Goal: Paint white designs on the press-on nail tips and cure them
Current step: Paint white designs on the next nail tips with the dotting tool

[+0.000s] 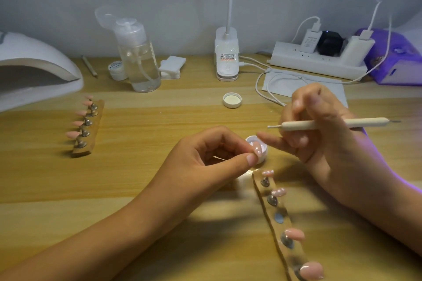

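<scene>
My left hand [212,155] pinches a pink nail tip [257,151] on its small stand, held just over the open white gel pot [262,143] at the table's middle. My right hand [319,134] grips a cream dotting tool [331,123], its thin metal tip pointing left, a little above and to the right of the nail tip. Below my hands a wooden holder strip [283,223] carries several pink tips on metal stands, with one round spot bare. A second strip [88,128] with several pink tips lies at the left.
A white curing lamp [34,68] stands at far left. Behind are a pump bottle [139,57], a small jar [117,70], cotton pads [171,66], a desk lamp base [226,57], a power strip [319,59] with cables and a purple device [397,59]. The pot's lid [232,99] lies upturned.
</scene>
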Tool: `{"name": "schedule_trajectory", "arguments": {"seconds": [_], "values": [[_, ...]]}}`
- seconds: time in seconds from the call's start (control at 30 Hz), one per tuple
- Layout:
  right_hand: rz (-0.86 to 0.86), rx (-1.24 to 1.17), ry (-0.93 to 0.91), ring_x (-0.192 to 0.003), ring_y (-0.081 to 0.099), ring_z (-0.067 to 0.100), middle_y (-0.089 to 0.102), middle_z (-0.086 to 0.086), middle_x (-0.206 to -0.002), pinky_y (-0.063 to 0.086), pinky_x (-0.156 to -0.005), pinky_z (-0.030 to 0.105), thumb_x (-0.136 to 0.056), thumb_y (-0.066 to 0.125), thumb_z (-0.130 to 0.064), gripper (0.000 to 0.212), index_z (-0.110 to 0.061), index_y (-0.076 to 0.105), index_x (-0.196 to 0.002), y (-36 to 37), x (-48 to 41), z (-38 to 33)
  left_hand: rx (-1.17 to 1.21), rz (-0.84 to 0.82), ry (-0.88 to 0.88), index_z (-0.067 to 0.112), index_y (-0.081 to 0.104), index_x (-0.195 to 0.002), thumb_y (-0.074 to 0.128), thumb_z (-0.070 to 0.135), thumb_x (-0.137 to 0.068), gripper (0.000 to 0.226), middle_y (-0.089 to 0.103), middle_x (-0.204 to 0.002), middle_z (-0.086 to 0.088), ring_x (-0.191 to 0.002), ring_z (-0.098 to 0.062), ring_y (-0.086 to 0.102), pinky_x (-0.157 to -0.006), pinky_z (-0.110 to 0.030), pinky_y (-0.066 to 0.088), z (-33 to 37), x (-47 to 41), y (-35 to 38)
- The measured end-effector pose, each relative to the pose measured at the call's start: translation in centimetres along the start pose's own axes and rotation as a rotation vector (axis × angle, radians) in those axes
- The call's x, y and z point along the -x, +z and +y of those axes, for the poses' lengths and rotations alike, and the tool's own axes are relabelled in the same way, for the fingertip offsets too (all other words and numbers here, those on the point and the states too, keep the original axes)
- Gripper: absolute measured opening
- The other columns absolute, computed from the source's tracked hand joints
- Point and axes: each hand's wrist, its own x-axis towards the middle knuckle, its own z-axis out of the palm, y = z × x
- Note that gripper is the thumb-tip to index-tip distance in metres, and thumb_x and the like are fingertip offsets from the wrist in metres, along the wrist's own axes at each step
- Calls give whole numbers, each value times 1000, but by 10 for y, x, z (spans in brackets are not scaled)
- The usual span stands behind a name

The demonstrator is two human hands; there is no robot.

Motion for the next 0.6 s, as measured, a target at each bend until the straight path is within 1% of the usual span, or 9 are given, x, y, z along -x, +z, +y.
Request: {"name": "schedule_trajectory", "arguments": {"seconds": [0.07,0.13,0.17,0.2,0.27,0.33,0.4,0.5,0.6], "values": [[80,65,-47,-59,54,5,53,-6,-66,55,-84,38,-75,71,-42,23,-23,60,-81,-5,-3,0,-1,13,-11,24,72,-79,75,21,-78,4,71,-80,6,-72,-3,60,-66,-14,47,-1,0,0],[134,228,-91,-77,63,7,64,-9,-77,53,-93,40,-73,71,-38,12,-30,68,-81,-12,-5,0,8,21,-22,22,72,-80,72,20,-78,3,71,-81,4,-73,-4,60,-66,-14,48,-1,0,0],[148,323,-106,-87,65,10,69,-8,-84,52,-96,38,-75,72,-36,11,-30,71,-83,-14,-5,-1,11,26,-26,22,72,-80,72,21,-78,3,72,-82,3,-74,-4,60,-67,-15,48,-1,0,0],[148,443,-132,-92,65,13,71,-6,-90,52,-94,33,-78,73,-34,10,-28,72,-86,-16,-5,-1,14,31,-28,23,72,-81,72,21,-78,3,72,-83,2,-75,-4,61,-68,-15,48,-1,0,-1],[99,695,-211,-86,63,9,70,-5,-90,50,-78,20,-87,65,-29,13,-18,72,-90,-15,-4,0,29,42,-26,25,73,-81,71,22,-78,5,73,-84,3,-77,-4,62,-70,-14,49,-1,0,-1],[32,818,-264,-77,59,6,66,-9,-81,43,-72,14,-92,57,-27,20,-11,68,-86,-14,-2,4,48,55,-24,27,73,-81,71,21,-78,7,74,-85,6,-80,-2,64,-73,-13,50,0,0,-1],[-27,883,-300,-74,56,7,60,-10,-77,41,-69,17,-96,55,-24,21,-9,65,-84,-13,-1,6,73,70,-25,26,74,-82,71,21,-77,8,75,-88,7,-84,-1,66,-75,-13,50,0,0,-1],[-82,925,-311,-71,52,9,56,-8,-76,40,-66,18,-95,49,-26,22,-11,61,-85,-14,-1,6,91,94,-20,26,74,-83,73,24,-77,6,74,-87,10,-77,2,64,-72,-11,48,2,-1,-2],[-108,946,-288,-71,52,12,56,-8,-77,40,-66,17,-95,48,-29,22,-14,61,-85,-13,-3,7,77,112,-14,29,73,-81,71,28,-77,5,70,-79,9,-70,-1,60,-67,-10,46,2,-1,-2]]}}
